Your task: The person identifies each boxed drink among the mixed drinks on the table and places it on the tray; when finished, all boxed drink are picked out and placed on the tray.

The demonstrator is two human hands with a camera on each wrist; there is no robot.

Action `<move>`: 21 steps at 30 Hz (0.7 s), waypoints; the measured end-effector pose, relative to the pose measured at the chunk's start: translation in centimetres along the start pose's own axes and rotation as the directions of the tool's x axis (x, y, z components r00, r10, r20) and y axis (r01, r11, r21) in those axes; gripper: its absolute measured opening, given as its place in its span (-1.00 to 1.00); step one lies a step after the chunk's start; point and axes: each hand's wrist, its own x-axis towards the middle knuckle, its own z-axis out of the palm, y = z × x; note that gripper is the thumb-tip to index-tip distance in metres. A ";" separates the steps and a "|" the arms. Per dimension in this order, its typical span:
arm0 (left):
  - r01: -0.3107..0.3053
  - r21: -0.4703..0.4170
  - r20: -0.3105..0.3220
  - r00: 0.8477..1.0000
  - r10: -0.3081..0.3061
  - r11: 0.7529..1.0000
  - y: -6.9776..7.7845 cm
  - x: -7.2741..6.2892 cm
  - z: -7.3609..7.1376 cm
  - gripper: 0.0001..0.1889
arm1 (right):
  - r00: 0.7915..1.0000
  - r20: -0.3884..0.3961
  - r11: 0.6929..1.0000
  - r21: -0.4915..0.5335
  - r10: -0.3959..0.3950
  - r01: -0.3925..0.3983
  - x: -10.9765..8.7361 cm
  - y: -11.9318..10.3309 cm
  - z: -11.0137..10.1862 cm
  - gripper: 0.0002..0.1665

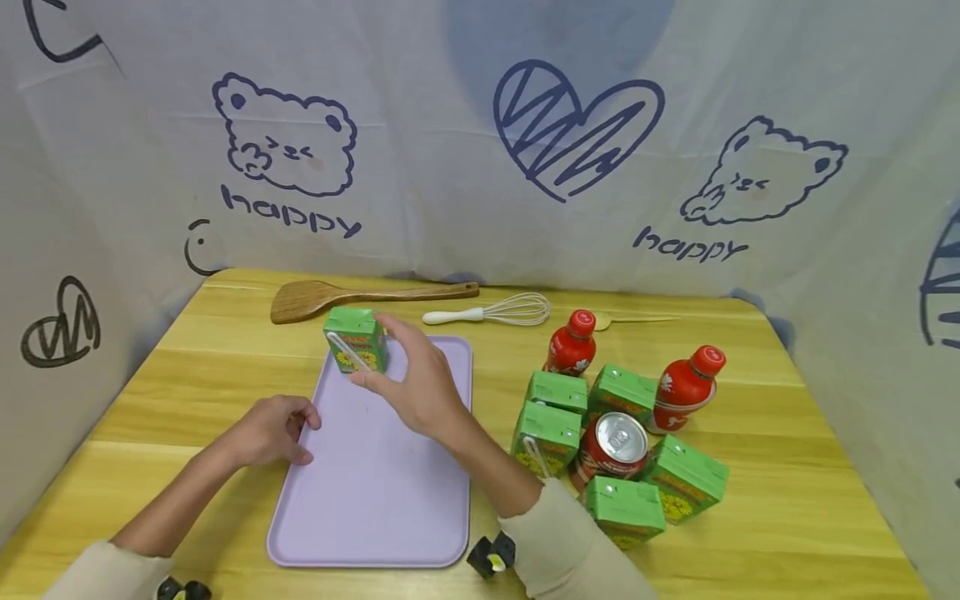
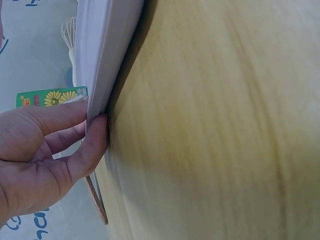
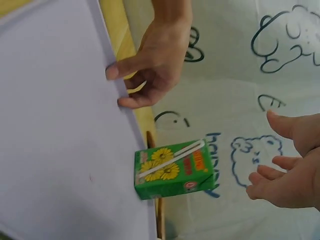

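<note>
A green drink carton (image 1: 351, 323) with yellow flowers and a white straw stands upright on the far left corner of a lilac tray (image 1: 367, 492). My right hand (image 1: 420, 379) is just beside the carton, and the right wrist view shows a gap between its spread fingers and the box (image 3: 172, 170). At the tray's left side, my left hand (image 1: 273, 429) pinches the rim. Thumb and fingertips meet at the tray edge (image 2: 102, 65) in the left wrist view.
Right of the tray cluster several more green cartons (image 1: 693, 479), a drink can (image 1: 621, 437) and two red bottles (image 1: 576, 337). Along the back lie a wooden spatula (image 1: 307, 302), a white whisk (image 1: 468, 315) and a pale spoon (image 1: 603, 320). A printed cloth (image 1: 420, 150) hangs behind.
</note>
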 end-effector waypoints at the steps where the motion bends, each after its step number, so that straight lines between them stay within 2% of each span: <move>1: 0.001 0.000 0.001 1.000 -0.001 1.000 0.0 0.0 0.0 -0.61 | 1.000 0.009 1.000 0.001 0.000 0.000 -0.6 -0.2 -0.4 -0.20; 8: 0.028 -0.003 0.005 1.000 -0.028 1.000 0.1 0.0 0.1 -0.61 | 0.996 0.086 1.000 0.018 0.024 -0.025 -4.3 -0.7 -3.4 -0.18; 15: 0.007 0.008 0.002 1.000 -0.007 1.000 0.2 0.0 0.0 -0.61 | 0.984 0.176 0.999 -0.027 0.032 -0.028 -8.0 -0.2 -6.9 -0.18; 21: 0.015 0.010 0.006 1.000 -0.015 1.000 0.2 0.1 0.1 -0.62 | 0.987 0.162 0.998 -0.059 0.021 -0.012 -11.3 1.1 -10.2 -0.23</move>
